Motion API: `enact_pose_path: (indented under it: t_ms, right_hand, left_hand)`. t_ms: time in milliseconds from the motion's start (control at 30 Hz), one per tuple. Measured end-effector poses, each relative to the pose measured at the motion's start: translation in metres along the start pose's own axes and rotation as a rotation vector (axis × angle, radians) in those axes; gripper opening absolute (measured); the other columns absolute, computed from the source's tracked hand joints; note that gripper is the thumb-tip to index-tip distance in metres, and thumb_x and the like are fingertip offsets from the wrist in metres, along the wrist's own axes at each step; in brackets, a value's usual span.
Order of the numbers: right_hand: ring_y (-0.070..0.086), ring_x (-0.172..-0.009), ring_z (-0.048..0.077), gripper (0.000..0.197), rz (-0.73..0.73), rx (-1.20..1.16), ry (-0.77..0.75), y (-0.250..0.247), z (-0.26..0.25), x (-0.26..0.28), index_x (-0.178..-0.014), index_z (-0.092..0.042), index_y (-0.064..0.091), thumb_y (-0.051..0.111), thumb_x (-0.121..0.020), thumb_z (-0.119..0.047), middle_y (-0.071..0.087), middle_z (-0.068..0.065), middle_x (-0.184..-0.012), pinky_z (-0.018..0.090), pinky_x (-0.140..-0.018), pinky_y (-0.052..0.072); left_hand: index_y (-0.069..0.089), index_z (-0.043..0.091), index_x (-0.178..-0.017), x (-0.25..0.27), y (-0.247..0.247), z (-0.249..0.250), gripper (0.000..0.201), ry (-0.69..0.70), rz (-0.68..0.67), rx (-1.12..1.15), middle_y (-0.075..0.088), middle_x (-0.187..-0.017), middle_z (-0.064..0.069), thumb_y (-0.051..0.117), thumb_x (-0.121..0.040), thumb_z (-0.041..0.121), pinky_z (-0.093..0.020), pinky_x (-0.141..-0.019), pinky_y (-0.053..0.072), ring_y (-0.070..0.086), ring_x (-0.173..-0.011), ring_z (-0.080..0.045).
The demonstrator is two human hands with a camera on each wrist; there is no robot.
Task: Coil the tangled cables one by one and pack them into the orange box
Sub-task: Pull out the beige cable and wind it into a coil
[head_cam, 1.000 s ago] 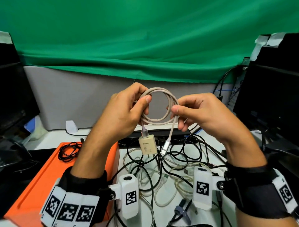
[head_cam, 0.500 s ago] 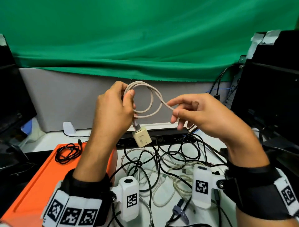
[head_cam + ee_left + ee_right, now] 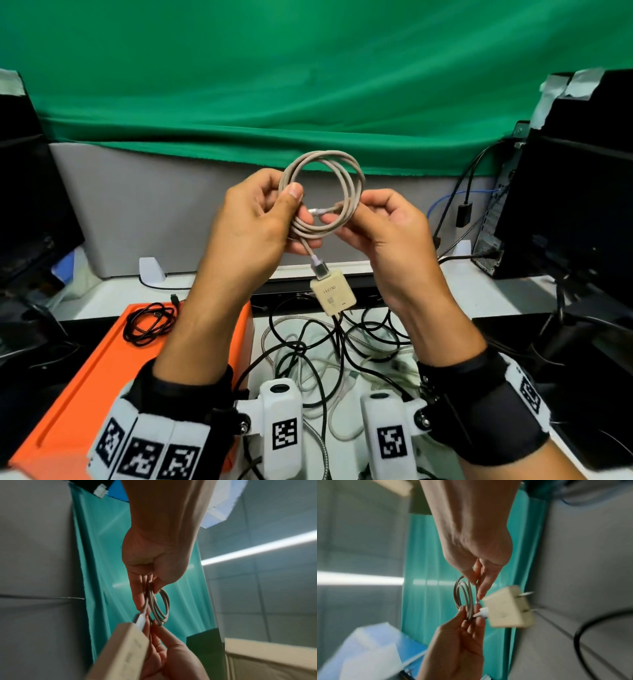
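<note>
Since half a second ago, the loose figure-eight of the beige braided charging cable (image 3: pixel 322 195) has been gathered into a tidy round coil of several turns, and the right hand (image 3: pixel 383 240) has come in from the side to meet it. Both hands hold the coil raised above the desk (image 3: pixel 507 294), in front of the green cloth backdrop (image 3: pixel 308 85).

The left hand (image 3: pixel 250 233) pinches the coil's left side between thumb and curled fingers. The right hand's fingertips (image 3: pixel 330 217) pinch the cable's free silver-tipped end, which points across the inside of the ring, while its other fingers curl under the coil's lower right edge. The right wrist view, though blurred, shows the same two-handed grip on the ring.

Hanging from the coil's bottom by a silver plug is a small cream square wall charger (image 3: pixel 332 296) with two metal prongs, dangling free between the wrists.

Below, the flat orange box (image 3: pixel 78 394) sits at the left on the desk, with one coiled thin black cable (image 3: pixel 149 323) lying in its far end. Just right of the box, a tangled heap of black, white and braided silver cables (image 3: pixel 329 359) sprawls on the white desk surface. Dark computer equipment (image 3: pixel 575 205) stands at the right.
</note>
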State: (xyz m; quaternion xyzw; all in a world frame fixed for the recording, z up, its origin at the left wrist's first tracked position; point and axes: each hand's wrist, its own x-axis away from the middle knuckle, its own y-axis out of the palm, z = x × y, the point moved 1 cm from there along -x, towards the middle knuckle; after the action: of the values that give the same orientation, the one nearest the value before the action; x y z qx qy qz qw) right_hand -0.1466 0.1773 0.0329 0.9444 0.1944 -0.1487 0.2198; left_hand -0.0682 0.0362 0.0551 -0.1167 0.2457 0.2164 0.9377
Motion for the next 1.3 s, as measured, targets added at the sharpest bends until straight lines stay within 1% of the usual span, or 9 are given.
enact_pose_path:
  t_ms: [133, 300, 467, 600, 700, 900, 1033, 1133, 1300]
  right_hand:
    - [0.074, -0.089, 0.024, 0.037, -0.022, -0.248, 0.078, 0.001, 0.000, 0.000, -0.107, -0.003, 0.060, 0.075, -0.074, -0.003, 0.074, 0.016, -0.097, 0.025, -0.074, 0.059]
    - [0.074, -0.078, 0.016, 0.020, -0.120, -0.307, 0.158, -0.006, -0.001, -0.003, -0.106, -0.009, 0.062, 0.059, -0.087, -0.006, 0.075, 0.006, -0.084, 0.026, -0.072, 0.060]
    - [0.066, -0.083, 0.013, 0.025, -0.330, -0.252, 0.236, -0.009, -0.001, 0.002, -0.088, -0.022, 0.077, 0.054, -0.084, -0.015, 0.072, 0.000, -0.088, 0.034, -0.082, 0.039]
    - [0.059, -0.098, 0.022, 0.026, -0.488, -0.382, 0.259, -0.005, -0.001, 0.008, -0.096, -0.013, 0.076, 0.051, -0.089, -0.016, 0.069, 0.007, -0.097, 0.044, -0.103, 0.034]
    - [0.051, -0.107, 0.028, 0.035, -0.557, -0.417, 0.287, -0.001, -0.005, 0.011, -0.094, -0.006, 0.071, 0.040, -0.092, -0.022, 0.065, 0.012, -0.102, 0.051, -0.116, 0.022]
    - [0.050, -0.103, 0.022, 0.028, -0.510, -0.091, 0.187, 0.007, -0.011, 0.020, -0.081, -0.016, 0.065, 0.052, -0.091, -0.039, 0.062, 0.005, -0.099, 0.044, -0.100, 0.033]
    - [0.055, -0.079, 0.014, 0.027, -0.414, 0.033, 0.147, 0.014, -0.002, 0.016, -0.077, -0.022, 0.048, 0.071, -0.083, -0.010, 0.055, -0.001, -0.082, 0.034, -0.083, 0.044]
    - [0.065, -0.071, 0.017, 0.028, -0.388, 0.017, 0.178, 0.006, -0.001, 0.011, -0.088, -0.015, 0.051, 0.064, -0.089, 0.011, 0.056, 0.005, -0.089, 0.030, -0.067, 0.056]
    - [0.059, -0.062, 0.017, 0.046, -0.338, 0.190, 0.146, -0.003, 0.003, 0.004, -0.122, -0.012, 0.049, 0.045, -0.091, 0.020, 0.066, 0.008, -0.106, 0.026, -0.053, 0.050]
  left_hand:
    - [0.060, 0.017, -0.093, 0.006, 0.004, 0.006, 0.015, 0.143, 0.105, -0.276, 0.070, -0.071, -0.001, 0.054, -0.104, 0.025, -0.041, -0.056, 0.061, 0.071, -0.054, -0.012]
    - [0.059, 0.018, -0.093, 0.009, 0.003, 0.011, 0.016, 0.132, 0.126, -0.370, 0.070, -0.072, -0.002, 0.053, -0.104, 0.027, -0.040, -0.056, 0.058, 0.070, -0.051, -0.008]
    - [0.059, 0.016, -0.089, 0.009, 0.003, 0.012, 0.017, 0.190, 0.202, -0.380, 0.068, -0.065, -0.001, 0.055, -0.103, 0.026, -0.040, -0.055, 0.058, 0.070, -0.053, -0.011]
    - [0.058, 0.017, -0.094, 0.013, 0.016, 0.011, 0.015, 0.347, 0.400, -0.563, 0.055, -0.063, 0.008, 0.051, -0.102, 0.027, -0.026, -0.051, 0.037, 0.050, -0.053, -0.010]
    - [0.058, 0.013, -0.098, 0.015, 0.022, 0.006, 0.017, 0.369, 0.477, -0.593, 0.053, -0.065, 0.006, 0.047, -0.104, 0.026, -0.030, -0.050, 0.030, 0.048, -0.054, -0.016]
    - [0.058, 0.009, -0.102, 0.014, 0.025, 0.000, 0.018, 0.404, 0.538, -0.653, 0.058, -0.068, -0.001, 0.048, -0.104, 0.024, -0.036, -0.049, 0.039, 0.054, -0.057, -0.026]
    - [0.058, 0.012, -0.100, 0.009, 0.025, -0.010, 0.017, 0.360, 0.450, -0.597, 0.055, -0.066, 0.004, 0.049, -0.105, 0.026, -0.034, -0.050, 0.040, 0.052, -0.056, -0.018]
    - [0.060, 0.016, -0.096, 0.000, 0.017, -0.016, 0.014, 0.334, 0.366, -0.517, 0.054, -0.061, 0.006, 0.052, -0.103, 0.025, -0.019, -0.050, 0.034, 0.050, -0.054, -0.008]
    - [0.060, 0.020, -0.092, -0.003, 0.013, -0.019, 0.016, 0.297, 0.224, -0.504, 0.062, -0.065, -0.002, 0.053, -0.102, 0.031, -0.043, -0.056, 0.048, 0.060, -0.058, -0.022]
